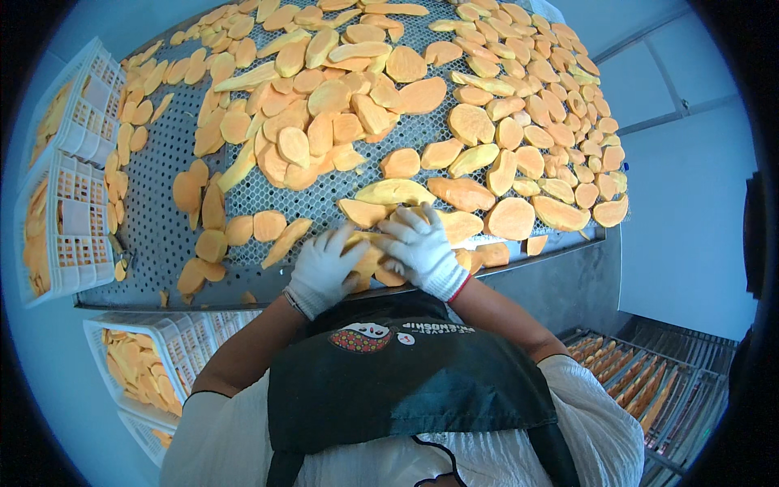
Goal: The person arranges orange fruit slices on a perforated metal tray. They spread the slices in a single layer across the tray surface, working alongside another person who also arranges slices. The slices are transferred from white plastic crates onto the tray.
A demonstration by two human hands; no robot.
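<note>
Both my hands wear white knit gloves and work close together at the near edge of a perforated metal table (176,131). My left hand (322,268) has its fingers and thumb around the left side of some orange sweet potato slices (368,262). From the right, my right hand (423,249) grips the same small bunch, its fingertips over the slices and partly hiding them. A long yellowish slice (395,191) lies just beyond my fingertips. Under most of the slices is a white plastic mesh sheet (243,198), with slices heaped (328,115) at its middle.
White plastic crates (85,225) filled with slices stand along the left side. Another filled crate (137,365) sits below the near left edge. Single slices cover the mesh on the right (560,213). A metal rack with loaded trays (633,371) stands at lower right.
</note>
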